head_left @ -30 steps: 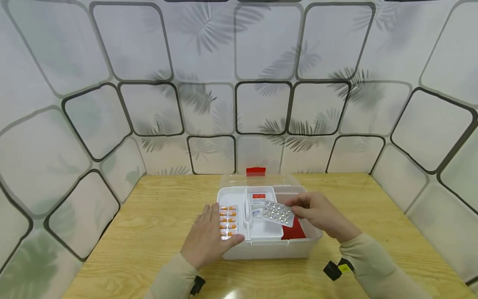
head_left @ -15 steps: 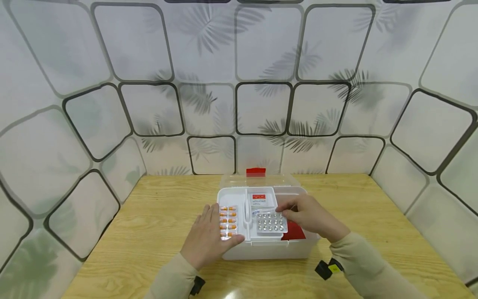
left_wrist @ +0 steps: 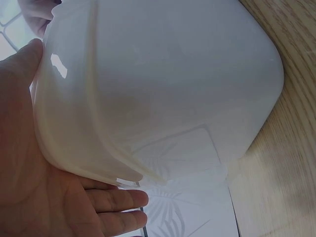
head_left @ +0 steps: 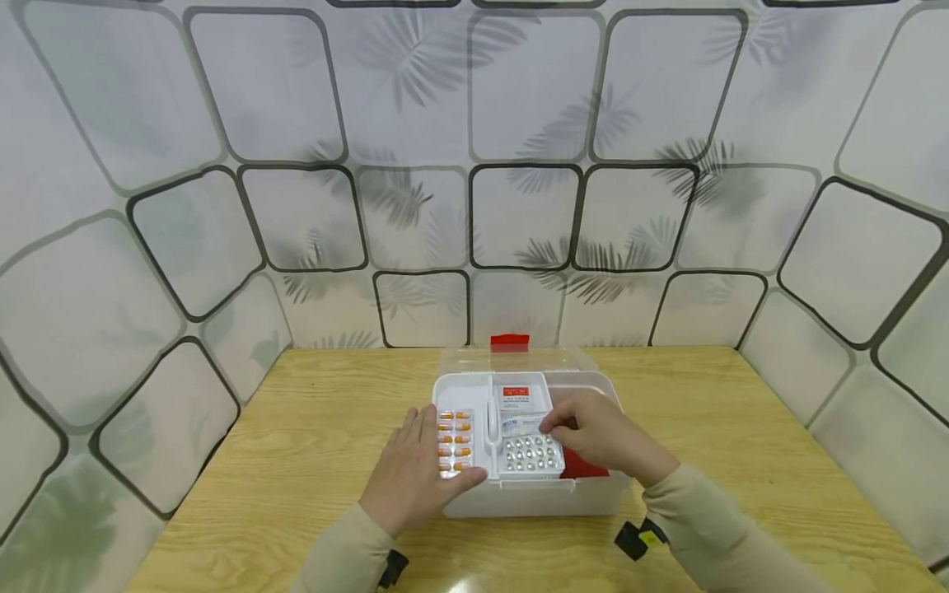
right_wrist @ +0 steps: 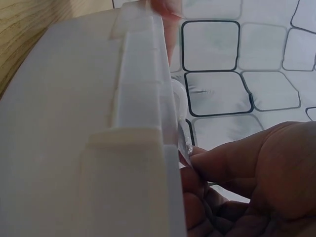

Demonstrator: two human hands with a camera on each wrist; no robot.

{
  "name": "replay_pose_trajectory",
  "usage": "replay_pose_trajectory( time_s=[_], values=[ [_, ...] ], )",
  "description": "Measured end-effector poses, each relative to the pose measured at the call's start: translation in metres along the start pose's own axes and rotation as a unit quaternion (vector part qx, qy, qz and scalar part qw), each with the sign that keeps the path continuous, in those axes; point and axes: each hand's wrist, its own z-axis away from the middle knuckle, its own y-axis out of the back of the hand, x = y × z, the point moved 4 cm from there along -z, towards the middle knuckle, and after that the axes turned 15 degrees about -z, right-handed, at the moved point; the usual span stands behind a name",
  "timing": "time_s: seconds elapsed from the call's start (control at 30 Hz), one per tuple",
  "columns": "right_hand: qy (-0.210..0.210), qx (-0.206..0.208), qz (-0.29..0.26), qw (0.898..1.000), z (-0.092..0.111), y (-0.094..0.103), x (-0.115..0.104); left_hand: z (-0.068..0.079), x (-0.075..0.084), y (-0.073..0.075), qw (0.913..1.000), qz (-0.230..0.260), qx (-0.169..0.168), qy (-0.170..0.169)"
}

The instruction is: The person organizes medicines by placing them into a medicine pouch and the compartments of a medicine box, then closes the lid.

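Note:
A silver blister pack (head_left: 530, 455) of round pills lies low in the right compartment of the white tray (head_left: 463, 387) in a clear plastic medicine box (head_left: 530, 497). My right hand (head_left: 593, 428) pinches its upper right corner between thumb and forefinger. In the right wrist view, that pinch on the pack (right_wrist: 183, 143) shows just past the box's rim. My left hand (head_left: 411, 469) rests against the box's left front corner with straight fingers, thumb along the front rim. Beside it, a blister pack of orange capsules (head_left: 455, 441) lies in the left compartment.
A small white packet with red print (head_left: 515, 394) and a white-and-blue sachet (head_left: 521, 425) lie in the right compartment, behind the silver pack. Something red (head_left: 581, 466) shows in the box right of the tray. The clear lid (head_left: 474, 359) stands open behind. Wooden table (head_left: 334, 395) surrounds the box.
My right hand has moved left and lowered the silver blister pack from a tilt above the tray into its right compartment. My left hand has stayed in place.

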Motion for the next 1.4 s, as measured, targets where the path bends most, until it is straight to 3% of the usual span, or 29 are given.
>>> replay_pose_trajectory(
  time_s=[0.53,0.93,1.13,1.4],
  values=[
    [0.027,0.004,0.021,0.999,0.000,-0.005,0.004,0.000,0.002,0.001,1.0000,0.000,0.002,-0.003],
    [0.003,0.030,0.017,0.999,0.001,-0.004,0.007,0.000,0.002,0.001,1.0000,0.000,-0.004,-0.001],
    [-0.010,0.063,0.019,0.998,0.008,0.008,0.013,0.000,0.003,0.001,1.0000,-0.002,0.001,-0.006],
    [-0.080,0.104,-0.044,0.990,0.021,0.040,0.030,0.000,-0.004,0.005,0.9998,0.008,-0.011,-0.016]
  ],
)
